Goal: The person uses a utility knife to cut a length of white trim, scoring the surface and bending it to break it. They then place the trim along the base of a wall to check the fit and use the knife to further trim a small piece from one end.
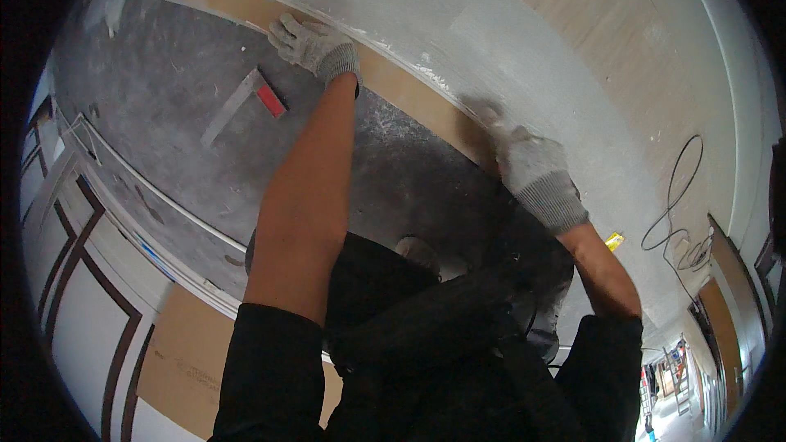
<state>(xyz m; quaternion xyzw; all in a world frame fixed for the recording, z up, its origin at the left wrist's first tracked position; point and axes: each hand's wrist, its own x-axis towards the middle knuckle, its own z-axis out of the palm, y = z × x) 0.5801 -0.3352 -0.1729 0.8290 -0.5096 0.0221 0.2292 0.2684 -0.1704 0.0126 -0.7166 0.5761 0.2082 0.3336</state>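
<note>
Seen along the lower edge of the pale wall (524, 74): a long tan strip (401, 88), next to the dark floor (172, 57). On its left part, pressed from above, the gloved left hand (311, 45), with fingers wide and rather flat, not closed around anything. Near the right end of the strip, the gloved right hand (532, 160), with fingers blurred and partly turned away; not possible to tell if wide, narrow or holding something. Lying on the floor, left of the left forearm: a flat tool with a red part (271, 101).
</note>
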